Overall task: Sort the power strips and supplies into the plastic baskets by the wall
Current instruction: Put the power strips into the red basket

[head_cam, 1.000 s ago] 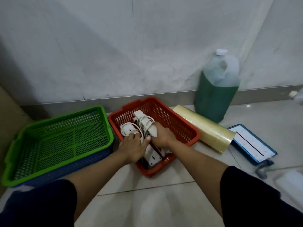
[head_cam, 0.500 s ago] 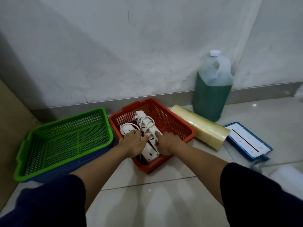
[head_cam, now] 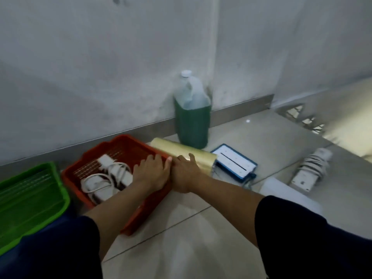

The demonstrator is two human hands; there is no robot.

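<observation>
Nearby, ribbed red basket (head_cam: 128, 143), cylindrical yellow roll (head_cam: 181, 151), coiled white strips (head_cam: 106, 178)

An orange-red plastic mesh basket (head_cam: 128, 147) sits on the floor close to the wall, holding white power strips (head_cam: 108, 178) wound in their own white cords, lying side by side in its left half. To its left, a green mesh basket (head_cam: 58, 184) is nested in a blue one (head_cam: 66, 216), cut off by the frame's left edge. A pale yellow translucent roll (head_cam: 181, 152) lies on its side against the orange basket's right rim, and another cord-wrapped white power strip (head_cam: 310, 168) lies on the tiles far right, well apart.
</observation>
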